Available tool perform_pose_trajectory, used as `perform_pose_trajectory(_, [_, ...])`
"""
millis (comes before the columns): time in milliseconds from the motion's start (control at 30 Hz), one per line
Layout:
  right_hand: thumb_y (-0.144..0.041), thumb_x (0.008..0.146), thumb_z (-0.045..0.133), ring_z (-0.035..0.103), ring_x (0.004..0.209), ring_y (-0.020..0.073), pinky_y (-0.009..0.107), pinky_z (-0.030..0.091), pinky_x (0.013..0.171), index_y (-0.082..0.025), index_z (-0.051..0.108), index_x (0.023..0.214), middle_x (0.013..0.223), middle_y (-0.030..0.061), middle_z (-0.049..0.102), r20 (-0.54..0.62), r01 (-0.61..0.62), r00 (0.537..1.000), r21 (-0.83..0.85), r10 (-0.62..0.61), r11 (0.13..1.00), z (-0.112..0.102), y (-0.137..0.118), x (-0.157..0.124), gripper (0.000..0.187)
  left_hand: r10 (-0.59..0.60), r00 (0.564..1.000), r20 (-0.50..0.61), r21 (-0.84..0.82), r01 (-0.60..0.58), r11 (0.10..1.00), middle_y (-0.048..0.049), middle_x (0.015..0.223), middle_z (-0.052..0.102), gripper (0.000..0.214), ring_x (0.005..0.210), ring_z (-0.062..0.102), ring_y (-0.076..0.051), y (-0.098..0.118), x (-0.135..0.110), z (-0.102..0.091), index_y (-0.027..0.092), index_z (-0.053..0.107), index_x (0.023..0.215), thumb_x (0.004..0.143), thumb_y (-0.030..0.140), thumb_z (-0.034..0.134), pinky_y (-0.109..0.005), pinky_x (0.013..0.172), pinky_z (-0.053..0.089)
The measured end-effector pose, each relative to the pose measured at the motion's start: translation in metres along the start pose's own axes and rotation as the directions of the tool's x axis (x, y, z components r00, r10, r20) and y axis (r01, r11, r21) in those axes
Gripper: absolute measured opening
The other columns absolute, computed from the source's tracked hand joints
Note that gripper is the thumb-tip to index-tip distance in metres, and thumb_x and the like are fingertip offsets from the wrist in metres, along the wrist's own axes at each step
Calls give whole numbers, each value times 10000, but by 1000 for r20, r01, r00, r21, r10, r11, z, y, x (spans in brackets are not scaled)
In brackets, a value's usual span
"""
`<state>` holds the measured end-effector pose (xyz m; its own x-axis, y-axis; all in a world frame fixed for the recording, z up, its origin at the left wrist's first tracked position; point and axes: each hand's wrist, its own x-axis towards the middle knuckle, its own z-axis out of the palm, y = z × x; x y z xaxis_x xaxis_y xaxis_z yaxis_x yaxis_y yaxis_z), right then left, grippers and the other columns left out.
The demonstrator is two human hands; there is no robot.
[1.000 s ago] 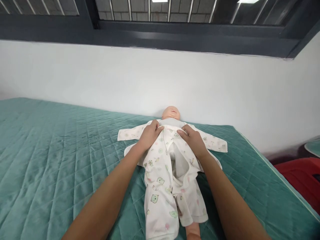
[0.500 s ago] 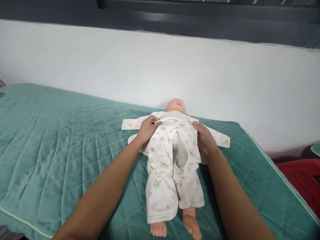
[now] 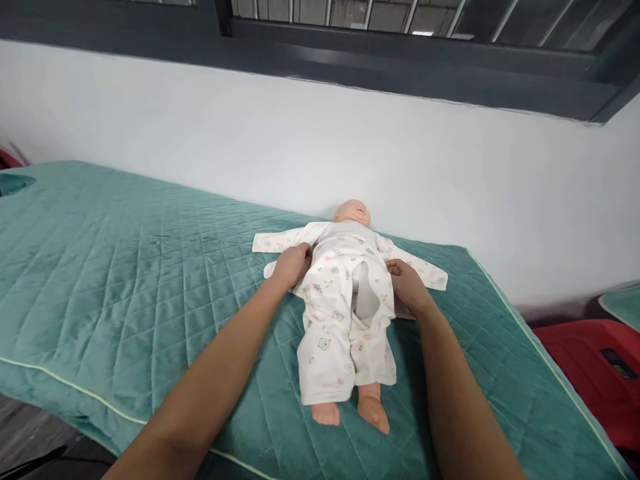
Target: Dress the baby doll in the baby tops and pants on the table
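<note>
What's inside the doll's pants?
Two feet poke out of the bottoms of the pants, and pale grey material shows through the opening in front. Most of the legs are covered by cloth, so I can't see them.

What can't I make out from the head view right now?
All in the head view:
- Left hand: fingertips hidden by the hand itself, so its grip is unclear.
- Right hand: contact with the trousers too small to tell whether cloth is pinched.
- Doll: upper legs covered by the trousers.
- Red object: cut off by the right edge.
</note>
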<state>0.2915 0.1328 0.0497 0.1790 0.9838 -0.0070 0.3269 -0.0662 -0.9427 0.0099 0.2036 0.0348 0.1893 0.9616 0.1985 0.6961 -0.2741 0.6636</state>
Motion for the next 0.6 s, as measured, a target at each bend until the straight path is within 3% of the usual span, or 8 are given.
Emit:
perform_pose_trajectory(100, [-293,649,589,564,710,176,290,431,633,-207,587,850,765,1,647,-78,92,991,-182,-107,979,3,6,4,218,-11,1000,-2,1,11,1000,-110,852,712,124,850,642,-276,1,1,-1,198,643,830,803,160,528,-348,783,439])
perform_pose_trajectory(167, [-310,663,578,577,742,185,299,438,661,-202,601,864,791,10,661,-94,105,987,-207,-127,973,3,8,7,229,-6,1000,7,-24,7,1000,-89,881,723,133,859,644,-250,2,1,-2,200,646,836,799,166,522,-324,782,448])
perform_pose_trajectory(267, [-361,687,620,591,734,188,301,449,658,-201,616,863,813,20,685,-27,65,997,-122,-68,990,-1,10,8,239,24,998,53,-230,-12,973,-46,893,721,134,813,627,-201,5,0,-5,195,634,850,806,206,508,-291,740,460])
perform_pose_trajectory(367, [-434,727,645,607,726,193,303,465,649,-207,621,856,818,24,699,82,5,997,-16,-4,1000,-5,9,6,262,15,996,93,-453,29,891,-18,822,675,93,732,576,-171,9,-2,-8,192,603,819,789,243,531,-275,664,442])
perform_pose_trajectory(500, [-442,753,668,611,705,184,303,478,647,-216,610,856,809,20,691,158,-53,987,99,37,994,-7,4,3,255,-43,978,204,-581,156,798,8,733,594,109,643,508,-135,10,-2,-11,195,597,798,795,301,571,-249,578,389])
perform_pose_trajectory(600, [-378,735,701,629,733,186,306,495,673,-218,623,870,840,24,704,202,-85,978,136,56,987,-8,-3,0,224,-23,952,305,-650,226,725,21,705,550,169,592,463,-112,7,0,-13,200,592,817,809,368,605,-232,537,343])
